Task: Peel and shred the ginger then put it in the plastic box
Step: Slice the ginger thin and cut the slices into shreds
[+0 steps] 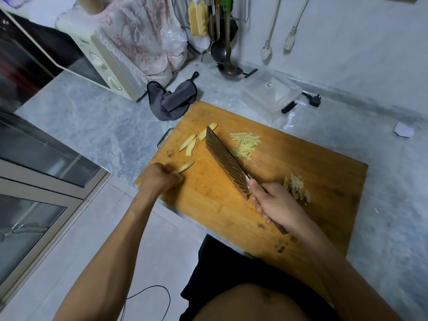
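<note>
Right hand (275, 205) grips knife (225, 162) | left hand (159, 178) pinches ginger slice (184, 168)

A grey marble counter (92, 121) runs along a white wall (347, 42). A cream microwave (102, 66) sits at the back with a flowery cloth (139, 31) on top. Ladles (222, 52) hang on the wall. The floor (92, 262) has pale tiles.

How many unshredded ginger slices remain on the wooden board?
4 visible: two pale yellow ginger slices left of the knife tip, one behind the tip, partly hidden, one pinched by the left hand.
</note>
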A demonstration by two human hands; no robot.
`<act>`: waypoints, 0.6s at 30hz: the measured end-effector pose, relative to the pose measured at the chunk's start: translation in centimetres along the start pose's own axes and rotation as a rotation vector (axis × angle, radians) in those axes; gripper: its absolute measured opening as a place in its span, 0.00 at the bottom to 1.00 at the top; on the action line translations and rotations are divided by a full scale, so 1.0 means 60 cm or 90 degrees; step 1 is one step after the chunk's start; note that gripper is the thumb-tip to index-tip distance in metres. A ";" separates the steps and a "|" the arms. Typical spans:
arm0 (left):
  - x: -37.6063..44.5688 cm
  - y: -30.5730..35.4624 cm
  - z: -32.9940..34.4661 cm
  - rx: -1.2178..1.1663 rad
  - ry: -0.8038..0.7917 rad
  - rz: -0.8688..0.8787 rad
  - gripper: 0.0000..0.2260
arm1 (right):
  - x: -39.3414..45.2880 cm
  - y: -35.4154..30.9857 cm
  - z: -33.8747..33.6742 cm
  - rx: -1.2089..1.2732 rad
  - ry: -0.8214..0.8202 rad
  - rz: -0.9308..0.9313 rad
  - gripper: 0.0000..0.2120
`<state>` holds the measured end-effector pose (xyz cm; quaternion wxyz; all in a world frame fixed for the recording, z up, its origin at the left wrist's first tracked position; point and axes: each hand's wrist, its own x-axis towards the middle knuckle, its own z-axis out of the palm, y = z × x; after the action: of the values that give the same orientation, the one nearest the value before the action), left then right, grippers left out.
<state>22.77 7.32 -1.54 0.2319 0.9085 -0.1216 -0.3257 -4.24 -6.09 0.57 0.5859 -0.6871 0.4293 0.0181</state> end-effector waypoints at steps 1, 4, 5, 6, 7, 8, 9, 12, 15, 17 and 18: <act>0.002 -0.006 0.002 -0.041 -0.004 0.007 0.08 | 0.000 0.000 0.001 -0.001 0.004 0.003 0.26; -0.015 0.001 0.018 -0.306 0.015 0.043 0.09 | 0.002 -0.001 0.004 0.005 0.005 0.006 0.26; -0.011 0.000 0.027 -0.357 0.031 0.046 0.14 | 0.002 -0.002 0.005 0.007 0.003 0.007 0.26; -0.013 0.002 0.032 -0.373 0.044 0.047 0.19 | 0.002 -0.003 0.007 0.008 0.001 0.008 0.26; -0.008 -0.001 0.039 -0.364 0.045 0.050 0.22 | 0.002 -0.004 0.009 0.009 -0.001 0.009 0.26; -0.012 -0.001 0.044 -0.344 0.040 0.047 0.23 | 0.002 -0.004 0.010 0.011 -0.002 0.010 0.26; -0.009 -0.006 0.049 -0.326 0.039 0.049 0.21 | 0.001 -0.005 0.012 0.011 -0.003 0.009 0.26; -0.007 -0.012 0.056 -0.264 0.036 0.072 0.12 | 0.000 -0.008 0.012 0.011 -0.001 0.003 0.26; -0.008 -0.015 0.063 -0.193 -0.040 0.131 0.06 | -0.001 -0.007 0.009 0.009 0.008 0.000 0.26; -0.011 -0.015 0.070 -0.091 -0.043 0.193 0.05 | -0.002 -0.006 0.007 0.008 0.013 -0.003 0.26; -0.011 -0.011 0.071 -0.042 -0.002 0.224 0.04 | -0.002 -0.007 0.006 0.008 0.015 -0.003 0.26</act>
<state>19.54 6.65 -4.41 0.3147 0.8646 -0.2685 -0.2852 -3.90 -5.74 0.86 0.5852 -0.6844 0.4349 0.0057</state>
